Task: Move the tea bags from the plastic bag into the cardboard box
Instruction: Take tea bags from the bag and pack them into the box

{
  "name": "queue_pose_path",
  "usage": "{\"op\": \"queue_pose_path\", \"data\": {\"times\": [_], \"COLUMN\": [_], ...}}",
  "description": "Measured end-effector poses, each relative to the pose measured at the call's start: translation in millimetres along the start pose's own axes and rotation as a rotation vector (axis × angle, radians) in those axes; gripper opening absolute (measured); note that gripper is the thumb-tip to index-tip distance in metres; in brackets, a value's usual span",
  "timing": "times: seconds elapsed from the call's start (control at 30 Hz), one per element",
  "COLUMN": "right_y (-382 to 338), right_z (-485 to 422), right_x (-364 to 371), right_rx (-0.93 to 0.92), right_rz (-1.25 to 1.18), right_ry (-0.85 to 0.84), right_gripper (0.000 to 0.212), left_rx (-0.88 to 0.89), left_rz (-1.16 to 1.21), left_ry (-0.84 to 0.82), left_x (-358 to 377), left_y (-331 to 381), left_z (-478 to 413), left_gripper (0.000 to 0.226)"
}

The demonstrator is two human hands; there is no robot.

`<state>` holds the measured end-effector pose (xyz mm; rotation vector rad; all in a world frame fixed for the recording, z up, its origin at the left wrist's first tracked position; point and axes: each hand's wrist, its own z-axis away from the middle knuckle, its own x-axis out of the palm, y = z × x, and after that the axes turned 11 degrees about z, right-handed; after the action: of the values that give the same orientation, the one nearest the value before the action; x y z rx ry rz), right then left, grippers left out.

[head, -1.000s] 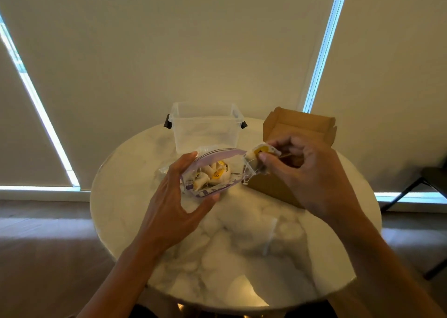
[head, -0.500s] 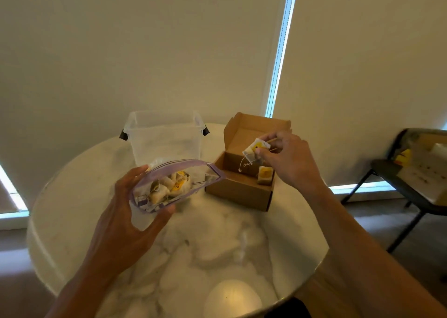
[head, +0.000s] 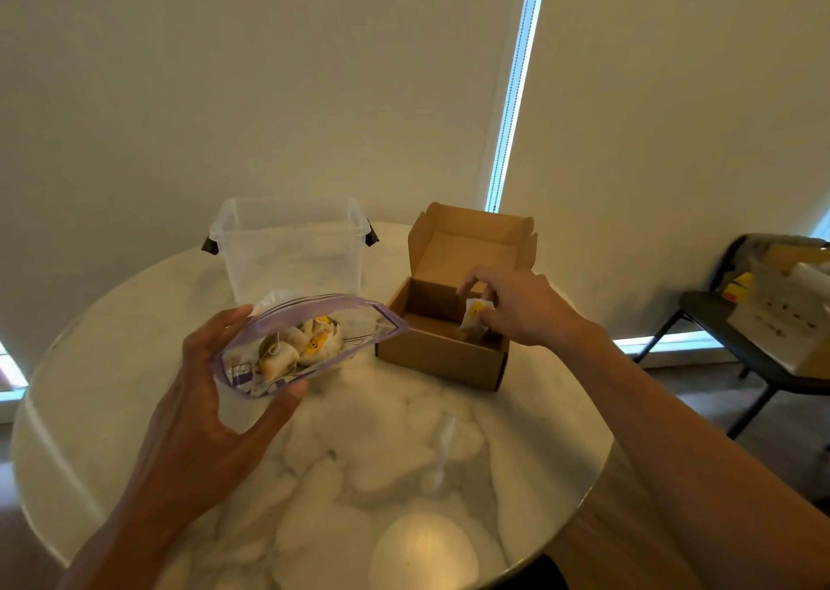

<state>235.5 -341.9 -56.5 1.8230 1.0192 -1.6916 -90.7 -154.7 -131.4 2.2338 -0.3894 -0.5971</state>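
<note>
Clear plastic bag (head: 310, 342) with a purple zip edge sits gripped in the left hand (head: 202, 414), mouth gaping toward the box; several pale tea bags (head: 301, 347) with yellow tags are bunched inside. Right hand (head: 521, 306) pinches one tea bag (head: 475, 315) over the right end of the open brown cardboard box (head: 442, 356), flap upright. Behind stands a translucent rectangular tub (head: 292, 248). All rest on a round, glossy marble bench (head: 359, 446).
</note>
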Motion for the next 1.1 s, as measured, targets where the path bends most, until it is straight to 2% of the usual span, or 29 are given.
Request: {"op": "queue_pose_path", "data": {"times": [0.13,0.23,0.43,0.53,0.63,0.73,1.1], "right_y": [5.2,10.1,14.6,4.9,-14.1,-22.9,-14.3], "right_z": [-1.5,-1.8,3.8,15.1,34.4,46.8,84.6], "right_x": [1.2,0.2,2.3,-2.1,-5.0,0.6,2.9], "right_rx": [-0.020,-0.035,-0.081,-0.111,-0.176,-0.234,-0.241], "right_rz": [0.110,0.184,0.242,0.105,-0.081,-0.055,-0.076], "right_ry": [-0.037,-0.072,0.033,0.130,0.018,-0.109,-0.056], "right_gripper": [0.022,0.025,0.025,0.012,0.025,0.030,0.022], "left_rx": [0.010,0.001,-0.003,-0.012,-0.008,0.005,-0.023], "left_rz": [-0.006,0.001,0.003,0.008,0.005,0.004,0.024], "left_ry": [0.002,0.009,0.015,0.013,0.015,0.015,0.050], "left_x": [1.1,0.6,1.1,1.3,1.4,1.9,-0.3], "left_y": [-1.2,-0.7,-0.1,-0.2,0.3,2.2,4.2], "left_z": [-0.3,0.3,0.8,1.1,0.6,1.3,1.3], "left_gripper": [0.099,0.099,0.100,0.099,0.099,0.097,0.092]}}
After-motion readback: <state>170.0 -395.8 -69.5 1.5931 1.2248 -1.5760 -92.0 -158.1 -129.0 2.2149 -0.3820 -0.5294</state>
